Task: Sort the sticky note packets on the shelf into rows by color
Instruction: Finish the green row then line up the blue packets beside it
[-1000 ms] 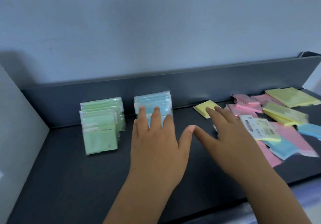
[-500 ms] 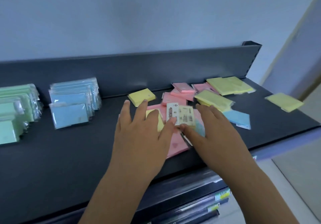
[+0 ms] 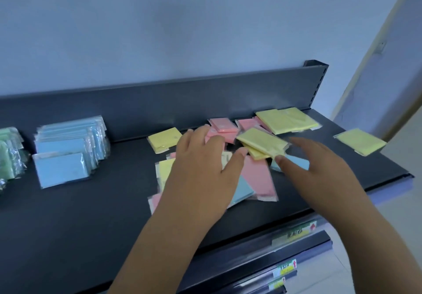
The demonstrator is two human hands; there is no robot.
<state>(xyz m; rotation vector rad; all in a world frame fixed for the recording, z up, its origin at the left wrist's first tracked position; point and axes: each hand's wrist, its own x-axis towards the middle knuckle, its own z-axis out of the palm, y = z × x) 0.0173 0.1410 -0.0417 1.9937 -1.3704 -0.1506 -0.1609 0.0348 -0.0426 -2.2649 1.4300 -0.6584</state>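
The sticky note packets are thin, light pads sealed in clear film. The film looks slick, so I judge they will slide over one another easily and a loose stack could fan apart if taken carelessly. The best hold is probably across two opposite edges, thumb on one side and fingers on the other, or a packet can be dragged flat off the heap until an edge is free.

On the dark shelf (image 3: 80,214) a blue row (image 3: 68,150) stands sorted at the left, with a green row (image 3: 9,154) at the far left edge of the view. The unsorted heap (image 3: 258,175) of pink, yellow and blue packets lies in the middle, and a lone yellow packet (image 3: 359,141) lies well apart to the right.

The left hand (image 3: 201,170) lies flat over the left part of the heap, fingers straight and slightly spread, pinching nothing. A blue packet (image 3: 243,191) peeks out from under its wrist side.

The right hand (image 3: 312,163) is spread and relaxed, holding nothing. Its fingers are blurred. Its thumb tip sits just beside the near right corner of a small yellow stack (image 3: 260,143), which lies tilted on the heap between the two hands; whether it touches I cannot tell. That stack is left of and slightly beyond the right palm, within easy reach of a pinch.
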